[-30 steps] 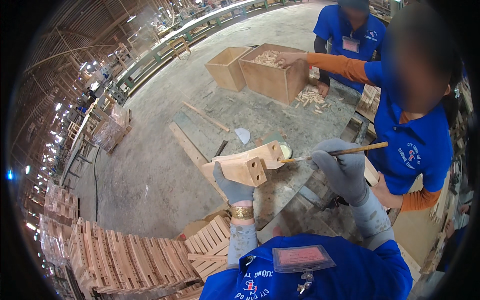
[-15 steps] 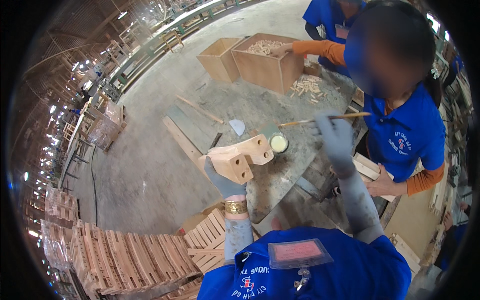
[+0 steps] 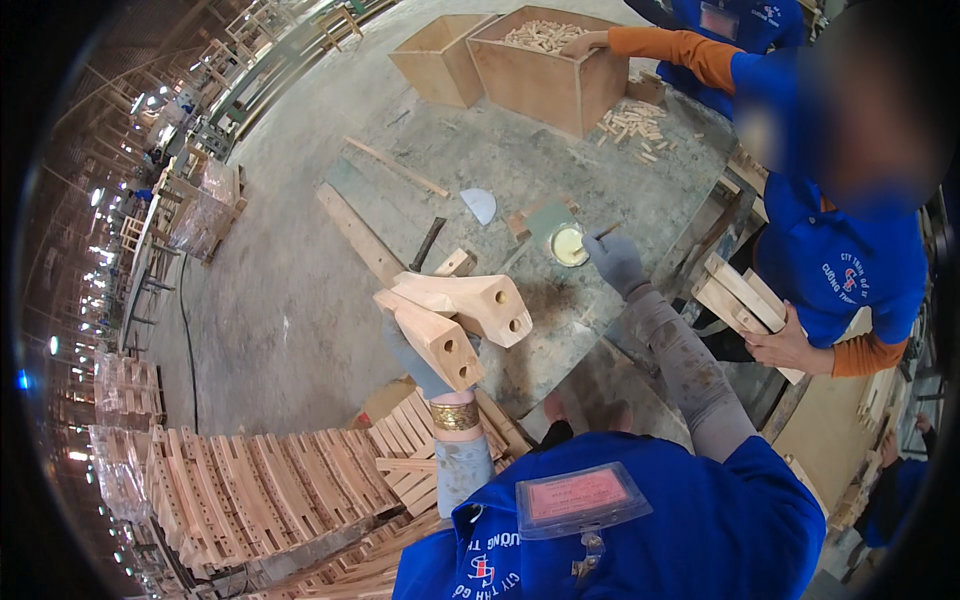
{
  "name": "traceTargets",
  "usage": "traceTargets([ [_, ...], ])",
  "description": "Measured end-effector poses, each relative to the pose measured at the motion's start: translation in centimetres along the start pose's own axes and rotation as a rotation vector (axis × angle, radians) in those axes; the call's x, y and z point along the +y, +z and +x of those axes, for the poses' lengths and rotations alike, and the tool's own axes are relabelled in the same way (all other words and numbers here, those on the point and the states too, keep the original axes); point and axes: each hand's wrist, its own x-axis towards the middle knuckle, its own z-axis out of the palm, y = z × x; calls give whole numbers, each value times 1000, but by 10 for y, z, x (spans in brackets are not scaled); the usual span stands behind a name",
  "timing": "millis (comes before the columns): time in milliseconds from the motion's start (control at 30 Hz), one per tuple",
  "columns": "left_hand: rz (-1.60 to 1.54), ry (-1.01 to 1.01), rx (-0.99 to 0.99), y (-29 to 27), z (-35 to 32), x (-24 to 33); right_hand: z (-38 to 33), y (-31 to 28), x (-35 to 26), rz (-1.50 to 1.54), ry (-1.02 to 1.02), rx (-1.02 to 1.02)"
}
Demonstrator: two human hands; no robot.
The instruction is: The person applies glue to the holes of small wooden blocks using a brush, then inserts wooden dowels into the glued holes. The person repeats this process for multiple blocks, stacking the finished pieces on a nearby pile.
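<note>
My left hand (image 3: 408,352), in a grey glove, is closed around two pale wooden pieces. One piece (image 3: 436,342) lies nearest the palm and the other (image 3: 478,302) angles off to the right; each has two round holes in its end. My right hand (image 3: 617,264), also gloved, grips a thin brush (image 3: 606,231) over a round jar (image 3: 556,246) of pale yellow liquid. The brush's tip reaches into the jar. Under the wooden pieces, a hammer-like tool with a dark handle (image 3: 428,243) rests on the grey table (image 3: 520,385), partly hidden.
A wooden box (image 3: 545,85) full of dowels stands at the back beside another box (image 3: 435,70). Loose dowels (image 3: 635,125) lie near it. At right a co-worker (image 3: 850,270) reaches into the dowels and holds wooden bars (image 3: 740,295). Slatted wooden parts (image 3: 270,495) are stacked lower left.
My right hand has come down and left, bringing the brush from above the table into the jar. In my left hand, the two wooden pieces have turned and dropped slightly.
</note>
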Motion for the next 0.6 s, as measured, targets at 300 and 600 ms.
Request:
traceTargets([
  [300, 843, 481, -70, -8, 11, -9, -2, -11, -14, 318, 250, -89],
  [600, 403, 250, -50, 14, 10, 8, -17, -14, -13, 1186, 772, 52],
])
